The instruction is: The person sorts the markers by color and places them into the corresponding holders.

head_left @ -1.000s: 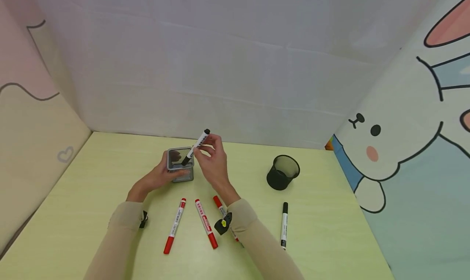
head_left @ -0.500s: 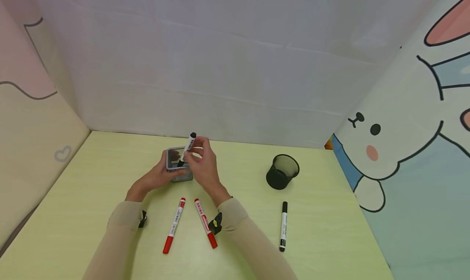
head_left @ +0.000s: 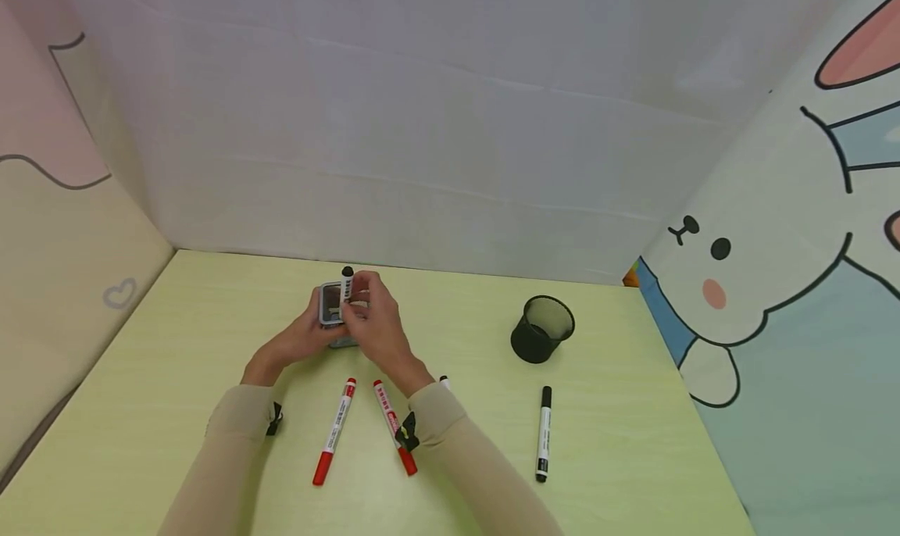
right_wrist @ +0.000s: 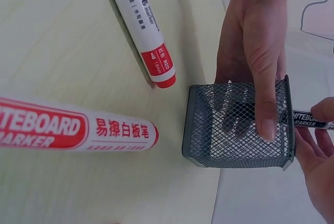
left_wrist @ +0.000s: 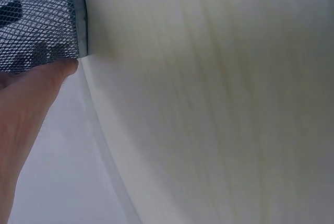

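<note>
Toward the back left of the pale yellow-green table (head_left: pixel 211 309), both hands are busy at a square grey mesh pen holder (right_wrist: pixel 209 143). The left hand (head_left: pixel 302 337) is wrapped around it, thumb lying across one mesh wall with the fingers round the far side, so that's a proper hold. In the left wrist view you only get a corner of the holder with a fingertip right at its edge.

The right hand (head_left: pixel 376 317) has a black whiteboard marker (head_left: pixel 347 286) pinched between thumb and fingers, not much gap there, just the pen. It's pretty much upright, black end up top, lower part down inside the holder; you can see it through the mesh from the right wrist. Can't tell if it touches the bottom.

Closer to the person, two red whiteboard markers lie side by side but apart, the left one (head_left: pixel 333 430) and the right one (head_left: pixel 387 405). Another black-ended marker (head_left: pixel 444 381) is mostly hidden by the right sleeve (head_left: pixel 485 473). Over on the right, a round black pen cup (head_left: pixel 529 341) stands with a second black marker (head_left: pixel 544 434) lying in front of it.
</note>
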`<state>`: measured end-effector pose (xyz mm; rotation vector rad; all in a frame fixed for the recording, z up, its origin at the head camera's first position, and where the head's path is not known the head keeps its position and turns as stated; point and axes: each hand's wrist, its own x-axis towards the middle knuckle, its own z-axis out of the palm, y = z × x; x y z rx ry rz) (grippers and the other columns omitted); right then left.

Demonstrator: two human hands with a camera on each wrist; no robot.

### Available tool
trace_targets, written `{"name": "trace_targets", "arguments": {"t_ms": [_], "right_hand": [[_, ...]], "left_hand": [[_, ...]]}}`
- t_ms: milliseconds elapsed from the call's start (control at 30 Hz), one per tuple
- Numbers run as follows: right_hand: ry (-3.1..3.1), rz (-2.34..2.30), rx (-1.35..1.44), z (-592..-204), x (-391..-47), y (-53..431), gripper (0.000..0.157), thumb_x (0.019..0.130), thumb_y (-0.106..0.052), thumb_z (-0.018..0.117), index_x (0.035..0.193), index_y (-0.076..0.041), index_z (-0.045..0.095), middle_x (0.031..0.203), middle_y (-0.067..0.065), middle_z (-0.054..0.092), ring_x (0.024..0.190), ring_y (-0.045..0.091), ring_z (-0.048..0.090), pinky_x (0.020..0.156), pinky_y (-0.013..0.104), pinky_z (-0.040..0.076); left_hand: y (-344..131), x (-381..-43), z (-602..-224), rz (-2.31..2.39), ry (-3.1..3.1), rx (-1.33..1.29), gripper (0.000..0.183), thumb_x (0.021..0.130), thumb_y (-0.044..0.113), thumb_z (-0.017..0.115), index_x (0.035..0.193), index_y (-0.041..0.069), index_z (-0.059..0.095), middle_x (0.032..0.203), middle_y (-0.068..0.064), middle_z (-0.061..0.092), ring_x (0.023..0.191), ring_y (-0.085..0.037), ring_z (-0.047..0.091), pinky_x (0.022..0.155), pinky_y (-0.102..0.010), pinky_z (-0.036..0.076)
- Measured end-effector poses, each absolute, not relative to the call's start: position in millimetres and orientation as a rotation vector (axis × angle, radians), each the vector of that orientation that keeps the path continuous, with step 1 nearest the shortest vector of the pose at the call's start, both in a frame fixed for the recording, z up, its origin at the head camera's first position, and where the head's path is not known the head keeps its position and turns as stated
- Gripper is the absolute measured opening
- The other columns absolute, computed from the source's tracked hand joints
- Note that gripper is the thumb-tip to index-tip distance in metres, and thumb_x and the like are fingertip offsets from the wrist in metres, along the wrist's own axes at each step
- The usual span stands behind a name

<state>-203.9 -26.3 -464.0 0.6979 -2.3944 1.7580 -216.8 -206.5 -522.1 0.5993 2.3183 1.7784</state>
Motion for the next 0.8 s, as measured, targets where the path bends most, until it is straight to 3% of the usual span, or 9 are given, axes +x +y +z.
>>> {"name": "trace_targets", "arguments": {"t_ms": [100,233,533,700,800], "right_hand": [[-2.439,1.658,0.75,-464.6,-203.7,-27.4,0.039,0.099,0.0,0.064,0.135,-0.003,0.048,0.125,0.012,0.058,0.116,0.018,0.063,0.093,0.018,0.05],[-2.489,1.504,0.821,-465.0,-204.1,-28.3,0.039,0.099,-0.002,0.065,0.134,-0.004,0.049,0.125,0.011,0.059,0.113,0.017,0.063,0.094,0.017,0.05],[-2.589,1.186,0.992,-462.4,-203.4,-28.4,0.037,0.101,-0.004,0.063,0.136,-0.005,0.051,0.125,0.008,0.058,0.109,0.015,0.059,0.093,0.015,0.047],[-2.623,1.032,1.074,-463.5,-202.1,-28.2,0.028,0.103,-0.006,0.059,0.131,-0.006,0.054,0.131,0.008,0.058,0.11,0.015,0.058,0.095,0.019,0.047],[-2.62,1.012,1.093,-463.6,-201.1,-27.8,0.022,0.104,-0.005,0.058,0.125,-0.005,0.056,0.126,0.009,0.059,0.11,0.016,0.06,0.095,0.021,0.048]], "left_hand": [[-206.8,-217.5,-524.1,1.782,2.325,0.621,0.065,0.101,-0.004,0.058,0.146,-0.005,0.011,0.143,-0.033,0.038,0.115,-0.009,0.052,0.093,-0.013,0.044],[-207.3,-218.4,-527.2,1.796,2.315,0.646,0.062,0.102,-0.006,0.055,0.145,-0.005,0.011,0.144,-0.035,0.036,0.115,-0.004,0.049,0.093,-0.012,0.043],[-211.1,-218.0,-528.5,1.783,2.291,0.634,0.061,0.102,-0.006,0.052,0.15,-0.007,0.013,0.144,-0.033,0.039,0.114,-0.002,0.049,0.094,-0.014,0.043],[-210.7,-216.3,-526.9,1.758,2.338,0.624,0.048,0.101,-0.005,0.055,0.143,-0.009,0.034,0.132,-0.025,0.05,0.106,-0.005,0.049,0.091,-0.016,0.041],[-210.0,-215.0,-525.4,1.738,2.37,0.632,0.039,0.102,-0.004,0.055,0.137,-0.008,0.038,0.126,-0.019,0.051,0.103,-0.008,0.048,0.087,-0.018,0.04]]}}
